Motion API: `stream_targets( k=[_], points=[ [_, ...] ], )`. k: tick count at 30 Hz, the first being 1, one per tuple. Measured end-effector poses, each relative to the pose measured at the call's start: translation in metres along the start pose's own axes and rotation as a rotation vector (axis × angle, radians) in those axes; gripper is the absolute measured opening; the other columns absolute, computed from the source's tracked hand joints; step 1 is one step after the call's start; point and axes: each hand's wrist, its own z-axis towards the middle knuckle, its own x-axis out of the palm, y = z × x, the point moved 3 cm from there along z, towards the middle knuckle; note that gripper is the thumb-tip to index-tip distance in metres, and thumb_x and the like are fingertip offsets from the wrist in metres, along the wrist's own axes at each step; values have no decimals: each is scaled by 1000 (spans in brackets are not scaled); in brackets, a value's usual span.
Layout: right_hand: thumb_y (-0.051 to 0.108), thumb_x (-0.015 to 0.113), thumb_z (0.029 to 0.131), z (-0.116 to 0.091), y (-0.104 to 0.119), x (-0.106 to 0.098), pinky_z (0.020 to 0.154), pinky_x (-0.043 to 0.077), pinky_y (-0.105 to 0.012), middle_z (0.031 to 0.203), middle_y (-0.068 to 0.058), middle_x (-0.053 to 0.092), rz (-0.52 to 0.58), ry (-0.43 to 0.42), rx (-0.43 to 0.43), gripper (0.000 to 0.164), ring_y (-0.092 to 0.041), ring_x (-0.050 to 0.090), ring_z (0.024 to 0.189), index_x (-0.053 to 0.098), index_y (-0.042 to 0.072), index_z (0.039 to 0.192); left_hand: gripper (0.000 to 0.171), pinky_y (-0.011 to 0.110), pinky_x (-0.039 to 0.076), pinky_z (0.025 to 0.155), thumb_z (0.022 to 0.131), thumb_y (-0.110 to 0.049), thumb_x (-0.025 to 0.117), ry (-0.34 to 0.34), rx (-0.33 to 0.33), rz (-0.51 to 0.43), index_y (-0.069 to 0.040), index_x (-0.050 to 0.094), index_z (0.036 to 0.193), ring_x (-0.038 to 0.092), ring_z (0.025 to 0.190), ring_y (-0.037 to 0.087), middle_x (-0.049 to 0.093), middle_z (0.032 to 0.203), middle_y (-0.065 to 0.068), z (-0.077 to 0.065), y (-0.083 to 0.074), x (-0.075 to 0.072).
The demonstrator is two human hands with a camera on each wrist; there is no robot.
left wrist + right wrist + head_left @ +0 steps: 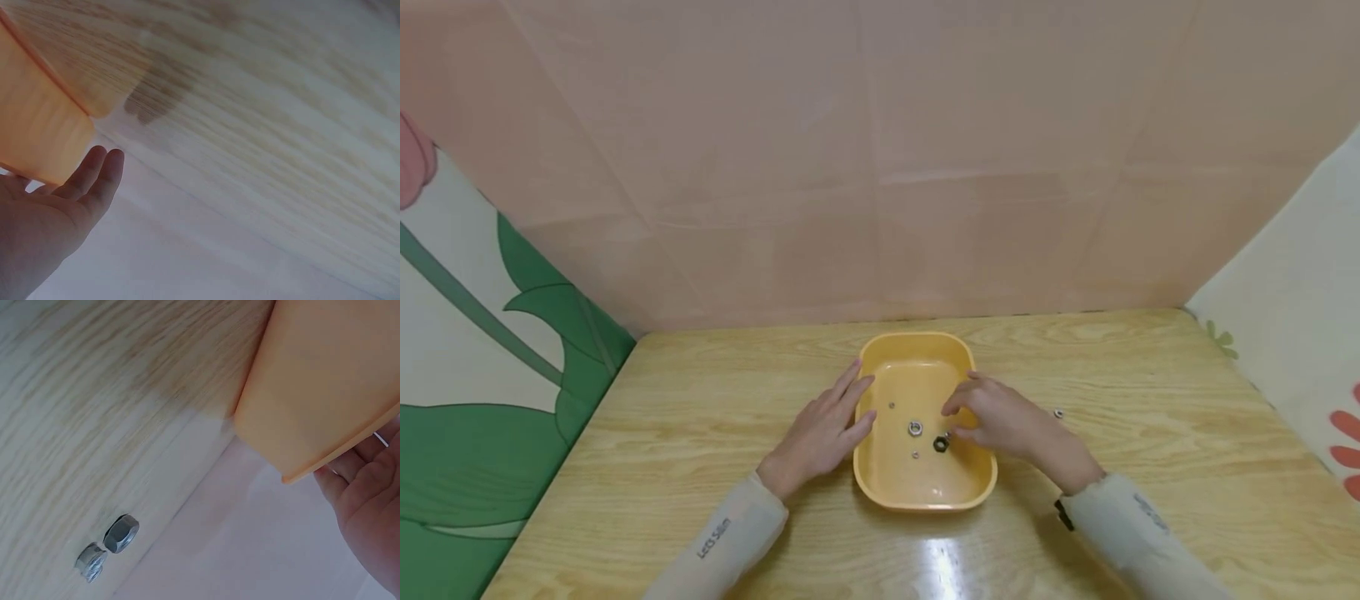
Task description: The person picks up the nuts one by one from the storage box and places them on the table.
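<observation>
On the table, yellow tray holds nuts. Left hand empty, fingers straight at rim; right hand inside, loosely bent, thumb apart, empty; I lose its fingertips behind tray, right-wrist view.

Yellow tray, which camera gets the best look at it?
The head view: it shows most of the yellow tray's rim and floor, though the right hand hides part. Both wrist views show only part of its outside, cut off at the picture's edge.
</observation>
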Motion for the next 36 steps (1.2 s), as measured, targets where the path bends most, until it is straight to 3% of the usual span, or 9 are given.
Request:
stream_targets(
  k=[20, 36],
  points=[
    [9, 80, 77, 8, 6, 6, 117, 25, -60, 89, 1, 76, -9, 97, 35, 15, -17, 68, 90, 77, 9, 91, 59, 55, 41, 108, 105, -50, 34, -14, 10, 6, -20, 33, 155, 46, 138, 34, 12, 168, 0, -1, 2, 4],
    [3, 79, 70, 14, 7, 10, 119, 24, -58, 75, 9, 71, -37, 93, 89, 16, -9, 60, 77, 77, 14, 81, 60, 55, 40, 110, 104, -51, 34, -12, -5, 8, -22, 31, 156, 44, 140, 33, 11, 169, -1, 1, 1, 2]
  ],
)
